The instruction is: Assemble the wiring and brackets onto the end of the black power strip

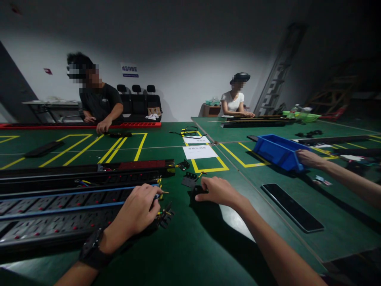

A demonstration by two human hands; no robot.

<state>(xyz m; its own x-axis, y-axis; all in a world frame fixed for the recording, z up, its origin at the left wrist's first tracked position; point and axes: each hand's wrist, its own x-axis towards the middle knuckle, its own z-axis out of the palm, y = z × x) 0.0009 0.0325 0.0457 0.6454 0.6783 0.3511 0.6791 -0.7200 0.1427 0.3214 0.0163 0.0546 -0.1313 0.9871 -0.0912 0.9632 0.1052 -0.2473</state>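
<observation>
My left hand point(141, 210), with a black watch on its wrist, is closed at the right end of a long black rail with blue edge strips point(86, 204). Its thumb and forefinger pinch a thin yellow wire end point(164, 192). Just below those fingers lies a small black end piece with yellow wires point(166, 215). My right hand point(218, 190) is closed around a small black part point(195, 191) at the table, which the fingers partly hide. Beside it sits a black bracket point(188, 179) with a yellow wire; another bracket point(183, 165) lies farther back.
At right, another person's hand point(308, 159) touches a blue bin point(276, 153). A phone-like dark slab point(293, 206) lies before it. White paper labels point(200, 152) and yellow tape mark the green table. Two people point(101, 101) point(233, 101) work across it.
</observation>
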